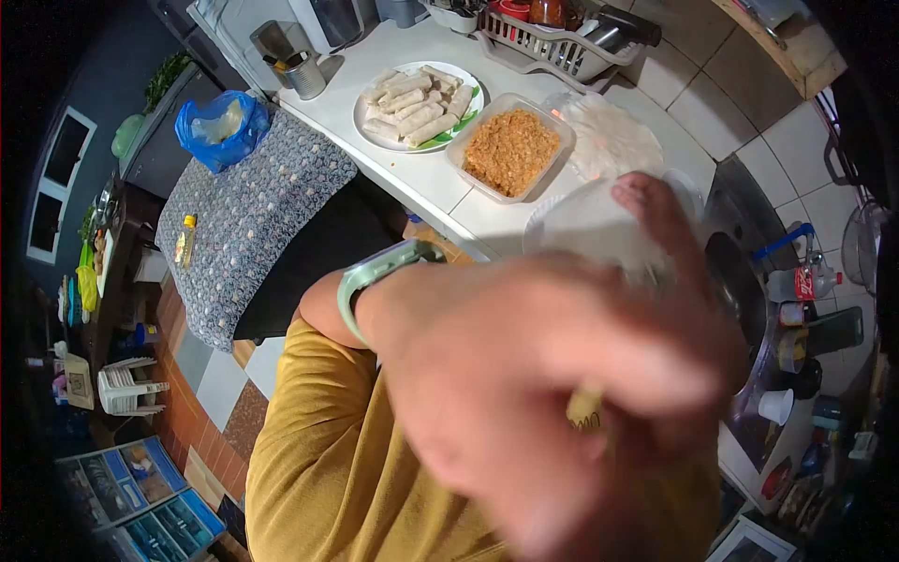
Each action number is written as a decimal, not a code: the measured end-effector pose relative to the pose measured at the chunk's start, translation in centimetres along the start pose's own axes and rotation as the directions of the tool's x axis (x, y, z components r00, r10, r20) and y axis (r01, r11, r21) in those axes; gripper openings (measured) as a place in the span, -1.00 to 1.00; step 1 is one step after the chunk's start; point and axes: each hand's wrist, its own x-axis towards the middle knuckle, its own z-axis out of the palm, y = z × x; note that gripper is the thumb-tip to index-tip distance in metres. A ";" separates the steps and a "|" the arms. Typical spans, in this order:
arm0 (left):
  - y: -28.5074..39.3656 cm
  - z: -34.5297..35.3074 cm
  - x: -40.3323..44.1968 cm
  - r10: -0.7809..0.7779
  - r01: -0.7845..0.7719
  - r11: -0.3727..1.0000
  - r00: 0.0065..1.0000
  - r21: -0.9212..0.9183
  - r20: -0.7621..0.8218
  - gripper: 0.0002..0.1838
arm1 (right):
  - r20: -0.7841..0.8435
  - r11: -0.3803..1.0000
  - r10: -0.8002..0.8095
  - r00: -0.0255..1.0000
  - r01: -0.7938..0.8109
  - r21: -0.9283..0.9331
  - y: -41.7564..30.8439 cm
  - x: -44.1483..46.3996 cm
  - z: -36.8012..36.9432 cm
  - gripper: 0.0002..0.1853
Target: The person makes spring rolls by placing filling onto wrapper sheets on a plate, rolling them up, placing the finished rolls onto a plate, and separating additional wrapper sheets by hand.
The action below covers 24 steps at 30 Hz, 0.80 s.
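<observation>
Close to the camera, my left hand (552, 375) is large and smeared by blur, with a pale green watch (379, 272) on its wrist. One finger points up over a round pale plate (571, 220); whether the hand holds anything is unclear. My right hand cannot be made out. Beyond, a square plastic tub (511, 148) holds orange-brown filling. Left of it, a white plate (365, 124) bears several pale rolls (423, 110). Thin round wrappers (613, 136) lie to the tub's right.
A blue plastic bag (220, 140) and a small yellow-capped bottle (185, 242) rest on a patterned cloth (253, 211) at left. Behind the counter (398, 178) are a metal can (304, 77) and a dish rack (543, 51). A sink area with a plastic bottle (803, 284) is at right.
</observation>
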 end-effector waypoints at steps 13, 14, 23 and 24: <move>-8.8 -2.5 -22.6 -0.881 0.232 0.433 0.310 0.871 0.356 -0.46 | -0.033 0.974 0.064 0.997 -0.069 -0.217 6.4 -0.5 6.3 -0.79; -8.2 -2.2 -22.4 -0.913 0.223 0.390 0.220 0.894 0.343 -0.40 | -0.069 0.973 -0.004 0.998 -0.012 -0.232 6.1 -0.4 6.4 -0.80; -6.5 -0.3 -23.2 -0.929 0.063 0.271 0.280 0.960 0.244 -0.35 | -0.324 0.977 -0.096 0.941 0.027 -0.211 1.0 4.0 7.4 -0.85; -6.6 -0.3 -23.2 -0.933 0.131 0.265 0.285 0.955 0.220 -0.32 | -0.322 0.977 -0.102 0.941 0.034 -0.211 0.5 5.0 7.7 -0.85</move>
